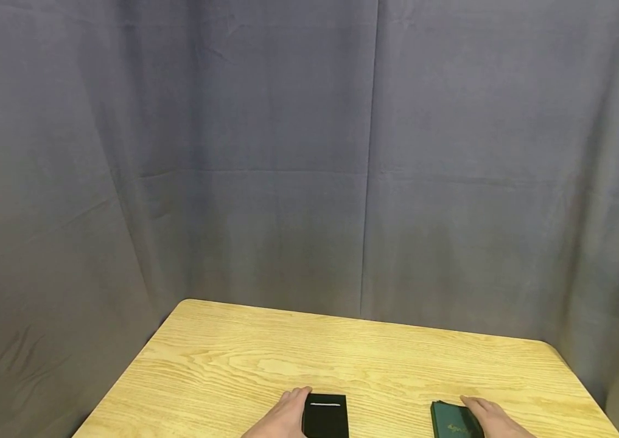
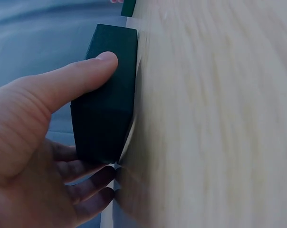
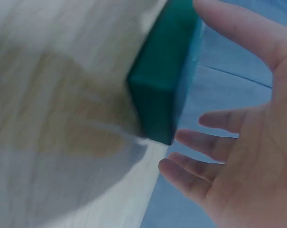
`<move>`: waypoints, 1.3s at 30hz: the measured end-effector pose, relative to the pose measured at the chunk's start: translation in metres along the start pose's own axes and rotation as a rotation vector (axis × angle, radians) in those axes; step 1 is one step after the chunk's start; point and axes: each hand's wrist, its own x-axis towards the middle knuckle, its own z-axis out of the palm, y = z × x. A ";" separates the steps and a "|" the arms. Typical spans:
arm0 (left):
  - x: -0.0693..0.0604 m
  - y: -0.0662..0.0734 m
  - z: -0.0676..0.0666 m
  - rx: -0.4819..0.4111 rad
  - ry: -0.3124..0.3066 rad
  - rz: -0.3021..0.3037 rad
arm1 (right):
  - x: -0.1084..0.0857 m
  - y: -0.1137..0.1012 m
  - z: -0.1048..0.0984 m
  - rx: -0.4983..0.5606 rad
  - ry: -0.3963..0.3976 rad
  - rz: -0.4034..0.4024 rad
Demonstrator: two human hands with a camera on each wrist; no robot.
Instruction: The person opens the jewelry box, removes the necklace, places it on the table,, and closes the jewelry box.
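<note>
In the head view my left hand holds a dark box by its left side; its black upper face has a thin white strip near the far edge. The left wrist view shows the thumb flat along the dark green side of this box, with the fingers round its end. To the right lies a green box with gold lettering on top. My right hand is at its right side. In the right wrist view the thumb meets the edge of the green box, and the fingers stretch loosely towards its end corner.
Both boxes are at the near part of a light wood-grain table with rounded far corners. Grey curtains hang behind the table and on both sides. A stretch of tabletop separates the two boxes.
</note>
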 end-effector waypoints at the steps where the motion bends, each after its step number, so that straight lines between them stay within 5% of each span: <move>1: 0.000 0.000 0.000 -0.004 -0.003 0.002 | 0.000 -0.002 0.000 -0.009 0.016 -0.026; 8: 0.001 -0.003 0.001 -0.061 -0.009 0.009 | 0.004 -0.031 -0.005 0.002 0.117 -0.131; 14: 0.001 -0.007 0.006 -0.103 -0.005 0.014 | 0.005 -0.061 -0.012 0.103 0.118 -0.064; 23: 0.003 -0.011 0.011 -0.144 0.036 0.014 | 0.013 -0.089 -0.010 -0.028 0.241 -0.112; 33: 0.002 -0.018 0.016 -0.164 0.057 0.048 | 0.028 -0.108 -0.003 0.002 0.210 -0.193; 39: 0.002 -0.018 0.015 -0.180 0.053 0.070 | 0.038 -0.120 0.002 0.077 0.108 -0.223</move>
